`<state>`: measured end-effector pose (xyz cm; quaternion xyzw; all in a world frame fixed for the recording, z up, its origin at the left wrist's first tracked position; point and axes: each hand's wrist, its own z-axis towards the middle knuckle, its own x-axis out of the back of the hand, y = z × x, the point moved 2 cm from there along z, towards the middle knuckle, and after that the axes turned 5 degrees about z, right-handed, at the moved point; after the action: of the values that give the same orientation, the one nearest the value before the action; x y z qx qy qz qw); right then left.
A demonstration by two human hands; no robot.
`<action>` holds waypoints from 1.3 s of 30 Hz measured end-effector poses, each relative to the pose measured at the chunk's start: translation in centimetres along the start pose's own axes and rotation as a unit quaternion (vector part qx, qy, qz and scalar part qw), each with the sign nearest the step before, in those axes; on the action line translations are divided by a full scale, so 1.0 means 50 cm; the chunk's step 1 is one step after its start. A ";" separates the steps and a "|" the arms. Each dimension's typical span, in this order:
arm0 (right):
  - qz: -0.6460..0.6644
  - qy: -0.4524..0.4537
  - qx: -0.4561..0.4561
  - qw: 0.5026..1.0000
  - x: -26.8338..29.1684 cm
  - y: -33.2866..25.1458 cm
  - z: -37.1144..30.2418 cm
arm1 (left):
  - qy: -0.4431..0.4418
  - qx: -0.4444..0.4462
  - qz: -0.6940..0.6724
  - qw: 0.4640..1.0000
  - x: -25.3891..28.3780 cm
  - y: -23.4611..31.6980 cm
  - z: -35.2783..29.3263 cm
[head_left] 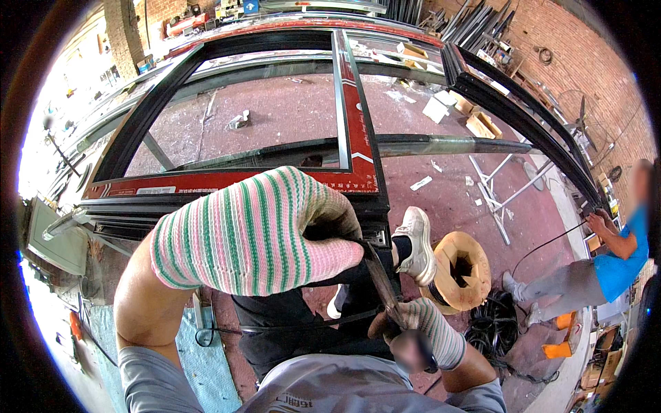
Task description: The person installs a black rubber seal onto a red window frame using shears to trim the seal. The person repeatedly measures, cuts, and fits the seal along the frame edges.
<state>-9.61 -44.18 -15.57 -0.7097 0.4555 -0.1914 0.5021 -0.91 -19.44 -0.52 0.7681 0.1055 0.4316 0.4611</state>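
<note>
My left hand (251,230), in a pink, green and white striped knit glove, is closed at the near right corner of a black metal window frame (234,180) covered in part by red film. Its thumb and fingers pinch together; what lies between them is dark and mostly hidden. Lower right, my right hand (441,332), gloved alike, grips a long metal-bladed hand tool (384,286). The blade points up toward my left fingertips. A thin black strip (296,326) runs across my lap to near my right hand.
A cardboard-coloured spool (459,272) stands beside my shoe, with coiled black strip (493,321) near it. At right, a person in a blue top (623,255) handles another black frame (530,120). A light blue cloth (206,365) lies at lower left.
</note>
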 end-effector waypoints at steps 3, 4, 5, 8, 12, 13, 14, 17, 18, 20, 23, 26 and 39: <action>-0.165 -0.036 0.051 0.984 0.005 -0.007 -0.004 | 0.002 -0.005 0.009 1.000 0.001 -0.001 0.001; -0.160 -0.040 0.053 0.985 0.008 0.005 0.000 | 0.002 -0.009 0.013 1.000 0.002 -0.001 0.001; -0.121 -0.038 0.034 0.991 0.010 0.011 0.001 | 0.002 -0.013 0.016 1.000 0.002 0.000 0.002; 0.009 -0.020 -0.035 0.999 0.013 0.019 -0.001 | 0.005 -0.017 0.025 1.000 0.000 -0.002 0.004; -0.093 -0.025 0.023 0.995 0.001 -0.005 -0.013 | -0.003 -0.028 0.056 0.998 0.003 -0.003 0.005; -0.128 -0.021 0.037 0.991 0.001 -0.011 -0.014 | -0.002 -0.029 0.063 0.998 0.004 -0.002 0.003; -0.161 -0.020 0.051 0.985 -0.001 -0.018 -0.014 | -0.001 -0.030 0.069 0.997 0.004 0.000 0.001; -0.253 -0.018 0.090 0.963 -0.005 -0.035 -0.013 | -0.010 -0.019 0.058 0.998 0.005 0.004 0.002; -0.228 -0.008 0.074 0.971 -0.004 -0.029 -0.013 | -0.012 -0.021 0.061 0.998 0.005 0.006 0.002; -0.176 0.012 0.043 0.983 -0.002 -0.011 -0.012 | -0.015 -0.023 0.066 0.997 0.005 0.009 0.003; -0.195 0.010 0.042 0.980 -0.005 -0.015 -0.013 | -0.017 -0.021 0.080 0.996 0.003 0.008 0.009; -0.284 -0.011 0.135 0.949 -0.012 -0.025 -0.012 | -0.013 -0.017 0.058 0.998 0.002 0.004 0.005; -0.205 0.074 0.189 0.957 -0.007 0.035 0.001 | 0.044 -0.001 -0.047 0.998 -0.017 0.008 0.006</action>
<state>-10.54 -44.01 -17.08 -0.6639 0.2913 -0.4249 0.5421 -1.29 -20.32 -0.72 0.7419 0.1611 0.4433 0.4765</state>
